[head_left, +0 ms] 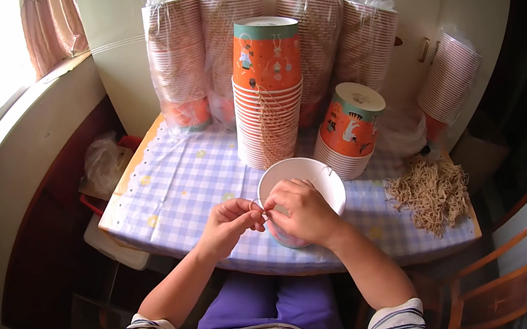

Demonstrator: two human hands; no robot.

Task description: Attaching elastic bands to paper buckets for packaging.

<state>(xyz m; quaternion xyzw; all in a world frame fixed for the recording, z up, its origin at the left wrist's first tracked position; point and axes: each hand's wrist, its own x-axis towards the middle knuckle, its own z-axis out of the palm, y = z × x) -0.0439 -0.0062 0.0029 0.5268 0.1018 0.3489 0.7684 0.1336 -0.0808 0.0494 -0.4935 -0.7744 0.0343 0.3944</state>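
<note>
An upright paper bucket (pixel 305 172), white inside, stands near the table's front edge. At its near left rim my left hand (pixel 234 221) pinches a thin tan cord (pixel 252 206) between thumb and fingertips. My right hand (pixel 301 208) reaches across the bucket's near side, its fingertips closed on the same cord beside the left ones. A bit of cord shows at the bucket's far right rim. Behind it stands an upside-down stack of orange and green printed paper buckets (pixel 266 59) with cords hanging down its side. To its right is a shorter upside-down stack (pixel 351 129).
Tall bagged stacks of buckets (pixel 179 44) line the back of the table, with another bagged stack (pixel 449 77) at the far right. A heap of tan cords (pixel 433 193) lies on the checked tablecloth (pixel 183 182). A wooden chair (pixel 501 298) stands at the right.
</note>
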